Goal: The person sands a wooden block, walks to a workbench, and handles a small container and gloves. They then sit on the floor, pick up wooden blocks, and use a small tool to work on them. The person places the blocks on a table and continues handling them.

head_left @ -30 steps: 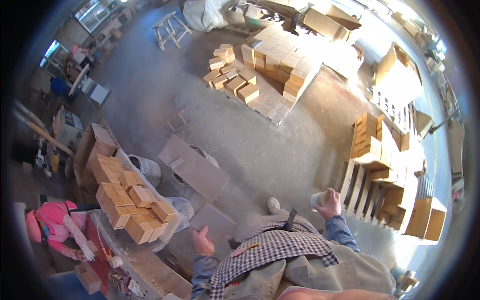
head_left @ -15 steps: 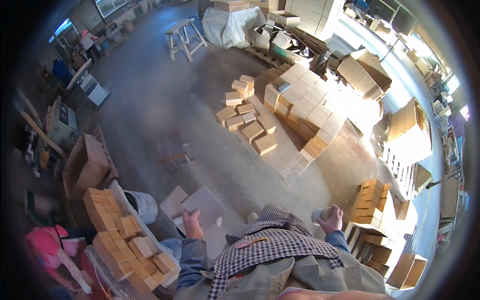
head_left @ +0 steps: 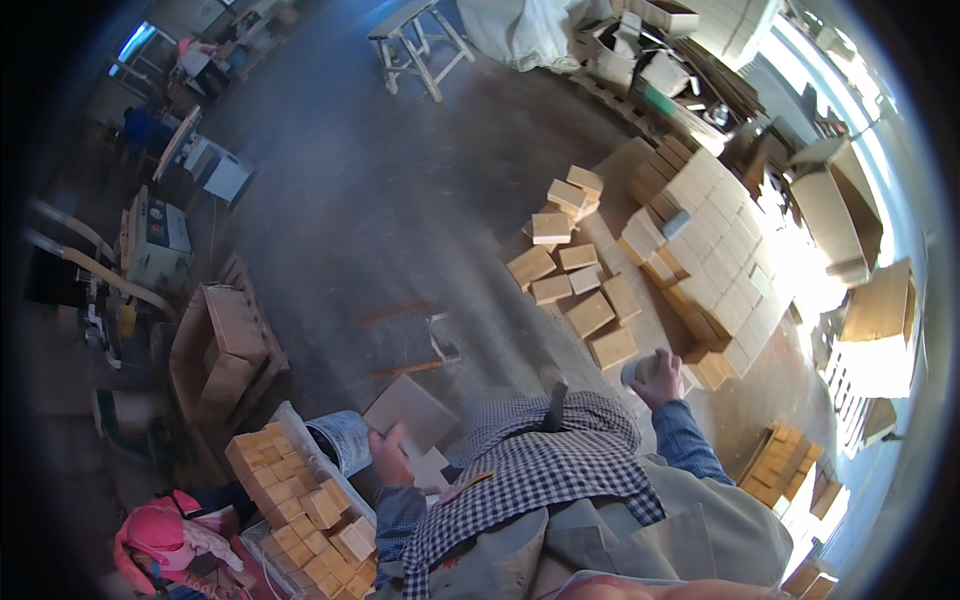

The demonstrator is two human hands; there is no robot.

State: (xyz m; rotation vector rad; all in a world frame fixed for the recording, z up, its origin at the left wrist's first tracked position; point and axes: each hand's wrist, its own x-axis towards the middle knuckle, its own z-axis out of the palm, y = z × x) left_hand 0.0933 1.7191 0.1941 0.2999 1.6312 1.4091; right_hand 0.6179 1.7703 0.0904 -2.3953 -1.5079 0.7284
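Note:
My left hand [head_left: 392, 456] is closed at the edge of a flat brown-grey cardboard piece [head_left: 412, 410], which extends forward past the fingers. Another pale cardboard flap [head_left: 431, 470] shows beside my wrist. Out to the right, my right hand [head_left: 662, 382] curls around a pale, round-sided thing [head_left: 636, 372], perhaps a cup or a roll; its kind is unclear. Past that hand, several loose wooden blocks [head_left: 590, 315] lie on the floor beside a wide stack of similar blocks [head_left: 715, 220].
A tray of wooden blocks [head_left: 300, 500] stands at my left, with a whitish bucket [head_left: 342, 440] behind it. A person in pink headwear [head_left: 165, 540] is beside the tray. An open cardboard box [head_left: 222, 350], a wooden stool [head_left: 422, 48] and block stacks [head_left: 782, 465] stand around.
My view has turned left and moved forward, so the loose blocks and stool appear further right. My right hand has lifted and reached forward with the round-sided thing; the cardboard stays with my left hand.

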